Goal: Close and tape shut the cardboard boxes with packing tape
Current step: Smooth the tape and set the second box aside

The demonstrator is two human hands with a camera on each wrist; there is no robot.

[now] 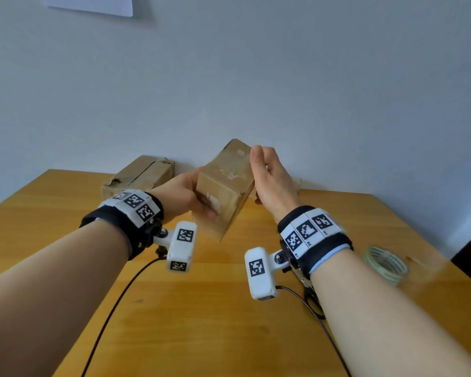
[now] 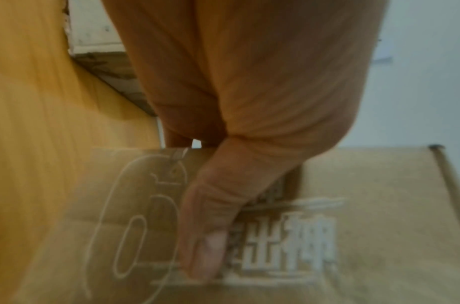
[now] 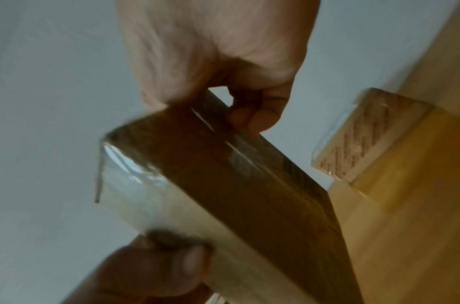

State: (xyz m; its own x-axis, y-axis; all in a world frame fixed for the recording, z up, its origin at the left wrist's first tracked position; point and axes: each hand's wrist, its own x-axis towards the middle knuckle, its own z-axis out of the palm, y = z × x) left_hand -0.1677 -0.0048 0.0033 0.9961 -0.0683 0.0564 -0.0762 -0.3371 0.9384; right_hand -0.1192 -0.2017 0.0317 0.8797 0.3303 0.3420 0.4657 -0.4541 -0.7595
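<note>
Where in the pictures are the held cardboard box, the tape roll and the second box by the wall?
held cardboard box (image 1: 225, 186): head view, on its upper face.
tape roll (image 1: 386, 263): head view, on its rim.
second box (image 1: 142, 174): head view, on its top.

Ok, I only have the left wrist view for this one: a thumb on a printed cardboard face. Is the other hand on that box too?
Observer: Yes. The right hand holds the far side of the held box, which is tilted, and the left hand grips the near side.
Operator: Any tape on it?
Observer: The right wrist view shows glossy clear tape wrapped over one end.
Operator: Where is the roll?
Observer: The tape roll lies on the table, to the right of the right forearm, with neither hand on it.
</note>
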